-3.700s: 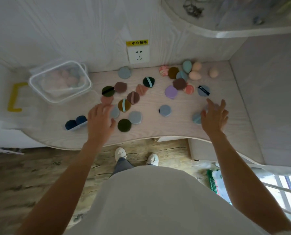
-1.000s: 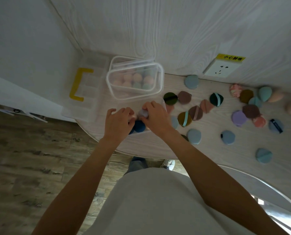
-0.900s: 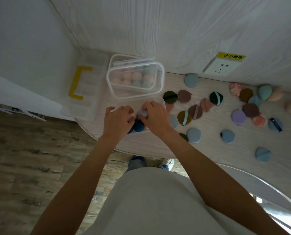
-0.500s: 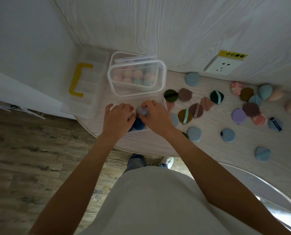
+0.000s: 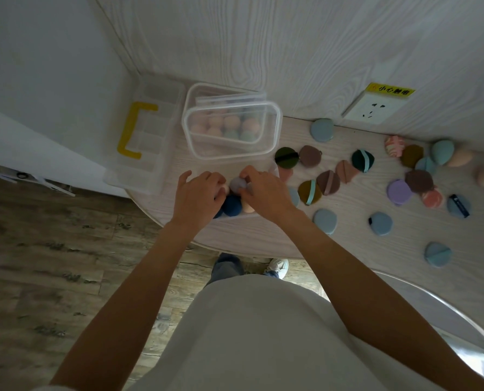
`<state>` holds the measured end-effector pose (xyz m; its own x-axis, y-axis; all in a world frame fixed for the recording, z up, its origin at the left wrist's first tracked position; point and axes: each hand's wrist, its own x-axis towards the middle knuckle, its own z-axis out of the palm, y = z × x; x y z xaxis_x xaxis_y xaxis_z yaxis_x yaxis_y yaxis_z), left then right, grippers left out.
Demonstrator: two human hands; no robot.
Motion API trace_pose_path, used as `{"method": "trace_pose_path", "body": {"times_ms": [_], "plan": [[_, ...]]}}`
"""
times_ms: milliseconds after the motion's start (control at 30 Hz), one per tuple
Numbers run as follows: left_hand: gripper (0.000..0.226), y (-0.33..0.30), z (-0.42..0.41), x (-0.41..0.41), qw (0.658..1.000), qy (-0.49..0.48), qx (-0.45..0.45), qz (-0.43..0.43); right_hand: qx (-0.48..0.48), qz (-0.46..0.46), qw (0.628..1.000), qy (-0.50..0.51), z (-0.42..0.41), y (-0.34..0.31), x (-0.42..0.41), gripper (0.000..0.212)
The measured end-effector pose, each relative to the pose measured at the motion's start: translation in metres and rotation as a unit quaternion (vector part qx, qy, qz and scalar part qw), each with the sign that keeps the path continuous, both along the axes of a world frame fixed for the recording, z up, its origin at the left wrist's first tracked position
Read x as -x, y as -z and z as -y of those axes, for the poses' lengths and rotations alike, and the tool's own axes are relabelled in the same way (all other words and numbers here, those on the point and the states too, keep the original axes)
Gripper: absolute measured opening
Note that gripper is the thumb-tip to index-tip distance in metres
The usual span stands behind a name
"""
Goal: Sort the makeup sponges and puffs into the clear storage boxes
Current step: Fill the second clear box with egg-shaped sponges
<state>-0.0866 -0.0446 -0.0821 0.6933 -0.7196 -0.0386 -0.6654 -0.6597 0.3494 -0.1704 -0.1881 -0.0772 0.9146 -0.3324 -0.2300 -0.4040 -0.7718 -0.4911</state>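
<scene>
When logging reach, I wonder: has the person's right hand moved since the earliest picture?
Yes. The right hand went leftward: it was right of the white wall socket, now left of it, by the clear plastic box.

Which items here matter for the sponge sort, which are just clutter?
Job:
left hand, right hand
pale sponge at the fingertips
navy sponges
clear box of sponges
loose puffs

Bystanders:
wall socket
yellow-handled case

Both arms reach forward, left hand (image 5: 197, 194) and right hand (image 5: 264, 190) close together, fingers curled.
</scene>
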Motion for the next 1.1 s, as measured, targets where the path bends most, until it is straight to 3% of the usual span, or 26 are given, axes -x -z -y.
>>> {"method": "trace_pose_path", "body": {"times_ms": [300, 600, 700, 767, 900, 1000, 1100], "plan": [[0.018, -0.001, -0.001, 0.000, 1.000, 0.008, 0.007, 0.003, -0.017, 0.015, 1.000, -0.006, -0.003, 0.002, 0.000, 0.038], [0.022, -0.006, -0.002, 0.001, 0.999, 0.006, 0.032, 0.041, -0.003, 0.049, 0.999, -0.007, -0.005, -0.004, 0.000, 0.040], [0.023, -0.016, -0.002, 0.003, 0.992, 0.003, 0.099, 0.079, 0.023, 0.094, 0.995, 0.006, -0.003, -0.021, 0.005, 0.033], [0.020, -0.026, 0.001, 0.012, 0.980, 0.015, 0.178, 0.093, 0.079, 0.184, 0.979, 0.033, 0.004, -0.037, 0.018, 0.025], [0.022, -0.048, 0.039, 0.044, 0.949, 0.132, 0.284, 0.026, 0.134, 0.295, 0.941, 0.095, 0.036, -0.045, 0.072, 0.021], [0.020, -0.056, 0.102, 0.077, 0.910, 0.266, 0.317, -0.033, 0.158, 0.259, 0.936, 0.176, 0.081, -0.040, 0.139, 0.022], [0.019, -0.048, 0.170, 0.111, 0.900, 0.323, 0.281, -0.086, 0.170, 0.197, 0.933, 0.250, 0.129, -0.037, 0.204, 0.023]]}}
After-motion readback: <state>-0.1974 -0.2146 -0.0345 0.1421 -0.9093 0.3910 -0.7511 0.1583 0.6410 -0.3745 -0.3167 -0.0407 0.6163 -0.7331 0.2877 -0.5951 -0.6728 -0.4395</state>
